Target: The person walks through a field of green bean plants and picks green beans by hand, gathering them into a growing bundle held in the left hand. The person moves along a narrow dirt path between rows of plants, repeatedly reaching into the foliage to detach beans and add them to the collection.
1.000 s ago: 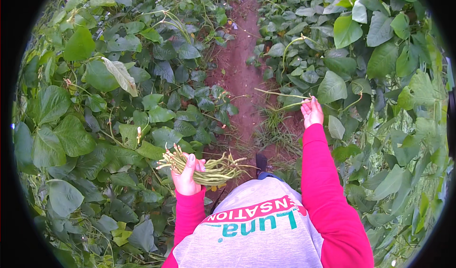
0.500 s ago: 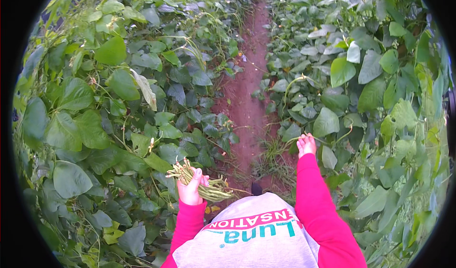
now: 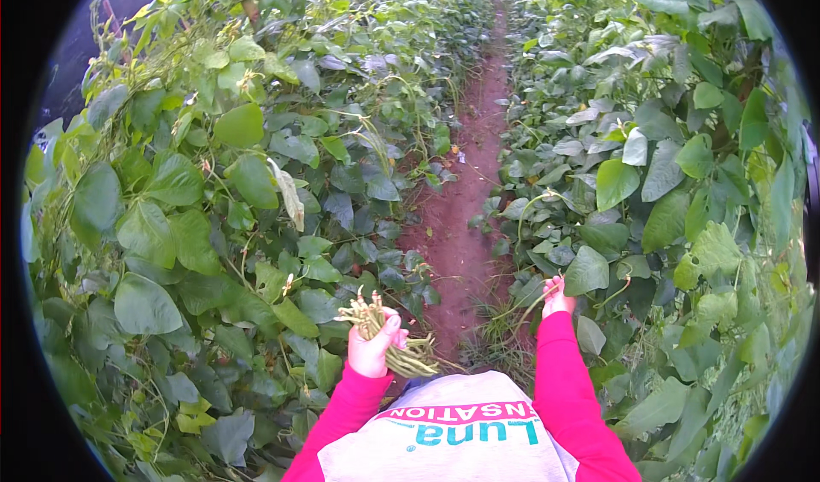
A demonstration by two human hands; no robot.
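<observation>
My left hand is closed around a bundle of long, thin green bean pods. Their pale stem ends poke out above my thumb, and the other ends point right, over the front of my grey shirt. On the right, my right hand reaches to the edge of the plants with its fingers pinched together. A slender green bean pod slants down and left from those fingertips. Whether it is still joined to the vine is hidden. A broad green leaf is just beside that hand.
Dense leafy bean plants rise on the left, with another thick row on the right. Between them a narrow reddish dirt path runs away from me. Grass grows low by the path. Another curved pod hangs farther up the right row.
My view has tilted up, showing more of the path ahead. My left hand has shifted right and down with its bundle. My right hand is lower in view, still pinched beside the right row.
</observation>
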